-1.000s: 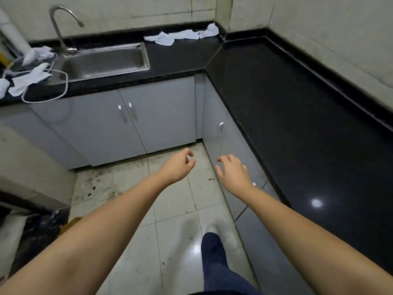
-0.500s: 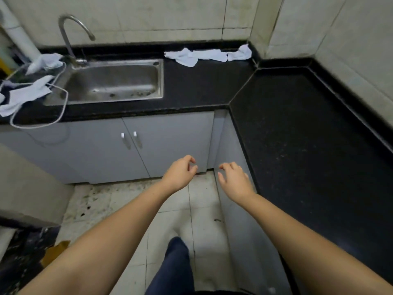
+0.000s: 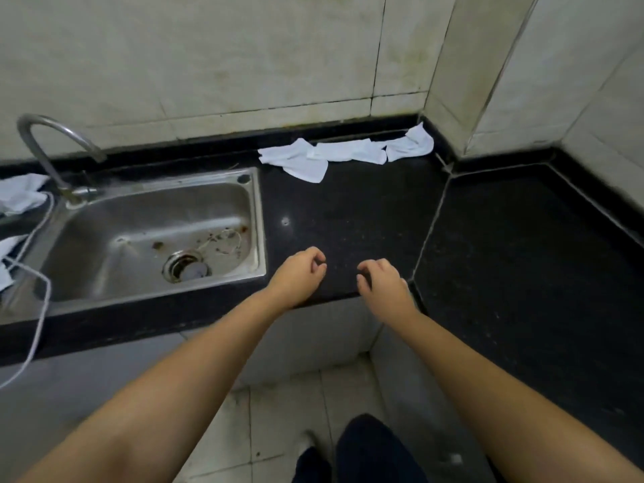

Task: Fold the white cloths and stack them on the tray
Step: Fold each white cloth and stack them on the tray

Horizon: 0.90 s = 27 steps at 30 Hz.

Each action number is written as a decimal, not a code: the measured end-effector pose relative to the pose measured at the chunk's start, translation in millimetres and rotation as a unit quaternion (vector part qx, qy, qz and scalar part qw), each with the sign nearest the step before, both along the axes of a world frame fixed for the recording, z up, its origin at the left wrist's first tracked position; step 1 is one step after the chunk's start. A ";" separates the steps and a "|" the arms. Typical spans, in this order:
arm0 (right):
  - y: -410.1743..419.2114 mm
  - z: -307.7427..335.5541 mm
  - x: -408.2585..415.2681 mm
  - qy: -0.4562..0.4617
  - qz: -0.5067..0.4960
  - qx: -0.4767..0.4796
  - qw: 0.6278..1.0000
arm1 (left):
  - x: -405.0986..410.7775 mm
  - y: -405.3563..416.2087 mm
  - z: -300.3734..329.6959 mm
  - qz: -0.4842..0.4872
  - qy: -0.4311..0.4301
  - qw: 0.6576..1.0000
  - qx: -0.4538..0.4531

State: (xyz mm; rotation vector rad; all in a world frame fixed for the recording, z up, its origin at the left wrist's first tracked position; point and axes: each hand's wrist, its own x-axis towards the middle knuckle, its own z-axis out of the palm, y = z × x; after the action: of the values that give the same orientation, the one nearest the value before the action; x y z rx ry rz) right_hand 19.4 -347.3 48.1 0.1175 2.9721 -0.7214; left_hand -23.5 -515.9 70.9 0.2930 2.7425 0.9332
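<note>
Your left hand (image 3: 296, 277) and right hand (image 3: 381, 285) hover empty, fingers loosely curled, above the table (image 3: 348, 217) edge right of the sink (image 3: 153, 238). The white cloths (image 3: 345, 153) lie crumpled in a row along the back wall, straight ahead, about equally near both hands.
</note>
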 end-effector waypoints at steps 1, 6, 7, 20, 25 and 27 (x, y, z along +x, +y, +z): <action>1.8 -1.0 -21.9 -0.006 0.001 0.001 1.000 | -21.7 1.7 -2.9 -0.006 -0.006 1.000 -0.002; 5.9 -8.2 -141.6 -0.019 0.043 0.000 0.999 | -125.1 4.7 -19.9 -0.010 -0.015 0.999 -0.032; 5.2 -9.6 -166.5 -0.022 0.054 0.000 0.998 | -145.9 5.2 -22.9 0.000 -0.016 0.999 -0.036; -24.3 -59.6 -391.0 -0.052 0.173 0.097 0.979 | -340.0 20.0 -81.1 0.002 0.008 0.974 -0.225; -24.4 -67.0 -403.4 -0.040 0.187 0.138 0.972 | -347.2 16.0 -86.8 -0.025 0.026 0.967 -0.252; -21.7 -63.0 -402.6 -0.051 0.200 0.119 0.971 | -345.9 15.5 -85.5 -0.030 0.040 0.966 -0.253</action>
State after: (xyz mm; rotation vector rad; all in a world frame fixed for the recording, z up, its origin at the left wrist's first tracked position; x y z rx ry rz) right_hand -383.2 -369.0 -14.9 -0.4053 2.8347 -0.2995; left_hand -369.4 -500.4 -14.6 0.3180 2.9025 0.1860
